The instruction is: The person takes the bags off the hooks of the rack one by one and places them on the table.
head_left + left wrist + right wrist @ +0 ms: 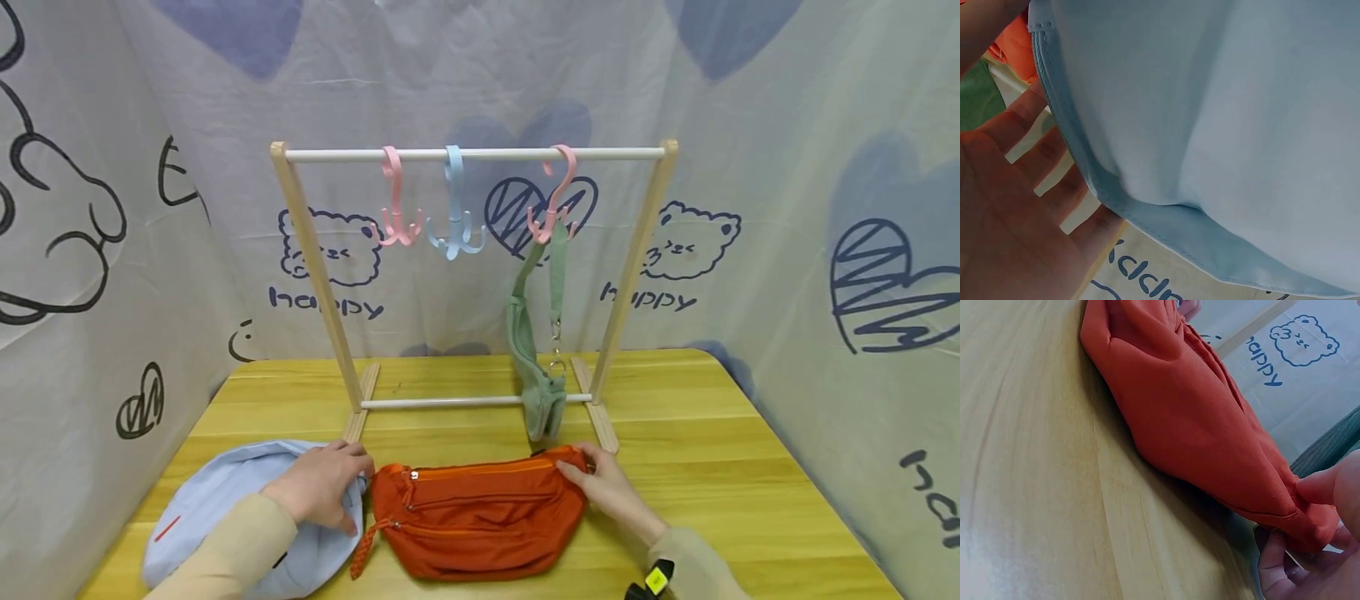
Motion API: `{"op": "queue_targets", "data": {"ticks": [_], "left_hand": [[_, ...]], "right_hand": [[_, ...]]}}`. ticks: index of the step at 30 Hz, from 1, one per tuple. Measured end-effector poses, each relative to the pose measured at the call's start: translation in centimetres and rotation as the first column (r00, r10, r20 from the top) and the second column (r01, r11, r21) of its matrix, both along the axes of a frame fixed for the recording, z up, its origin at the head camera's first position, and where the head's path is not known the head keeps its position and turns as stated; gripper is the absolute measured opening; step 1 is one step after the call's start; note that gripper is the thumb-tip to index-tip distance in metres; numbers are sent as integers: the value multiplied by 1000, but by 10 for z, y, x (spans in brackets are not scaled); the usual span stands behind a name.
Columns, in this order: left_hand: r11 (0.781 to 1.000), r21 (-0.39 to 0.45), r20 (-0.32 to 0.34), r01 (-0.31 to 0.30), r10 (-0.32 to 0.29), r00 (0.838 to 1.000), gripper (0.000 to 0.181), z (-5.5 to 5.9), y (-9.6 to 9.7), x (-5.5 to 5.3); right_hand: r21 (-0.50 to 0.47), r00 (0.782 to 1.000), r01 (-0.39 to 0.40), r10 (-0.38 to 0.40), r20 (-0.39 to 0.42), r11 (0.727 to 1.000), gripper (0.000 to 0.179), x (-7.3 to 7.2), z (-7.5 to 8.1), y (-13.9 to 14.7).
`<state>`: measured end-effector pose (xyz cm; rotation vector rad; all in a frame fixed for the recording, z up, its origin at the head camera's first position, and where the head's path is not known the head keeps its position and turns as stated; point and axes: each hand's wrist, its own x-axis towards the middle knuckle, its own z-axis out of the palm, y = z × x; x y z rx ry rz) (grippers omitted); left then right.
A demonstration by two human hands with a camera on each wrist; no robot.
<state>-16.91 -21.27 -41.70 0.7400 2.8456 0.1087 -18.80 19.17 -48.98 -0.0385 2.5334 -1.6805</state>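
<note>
An orange-red waist bag [480,521] with zips and a braided pull lies at the front of the table. Its right end is pinched between the thumb and fingers of my right hand [611,487], close up in the right wrist view, where the bag [1191,419] slants across. To its left lies a light blue bag [232,475] with a small red tag. My left hand [326,483] rests on the blue bag's right end, and in the left wrist view its spread fingers reach behind the bag's edge [1079,150]. A green bag [536,375] hangs by its strap from a pink hook [552,221].
A wooden rack [637,267] with a white top rail [330,156] stands behind the bags. Another pink hook [396,212] and a light blue hook [454,221] hang from the rail. Printed curtains [450,67] enclose the yellow wood-grain table [712,467].
</note>
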Motion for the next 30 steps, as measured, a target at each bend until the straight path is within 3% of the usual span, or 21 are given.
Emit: {"op": "queue_targets", "data": {"ticks": [15,23,30], "left_hand": [[998,21,0,-61,61,998,40,6,-5,0],[998,20,-4,-64,64,998,24,6,-9,-3],[997,-3,-10,-76,76,997,23,2,-14,-7]], "right_hand": [[-12,1000,-1,1,9,1000,27,-2,-5,-8],[-52,994,-113,113,-5,992,33,-1,-2,-7],[-47,993,-117,117,-3,992,34,0,-2,-8]]}}
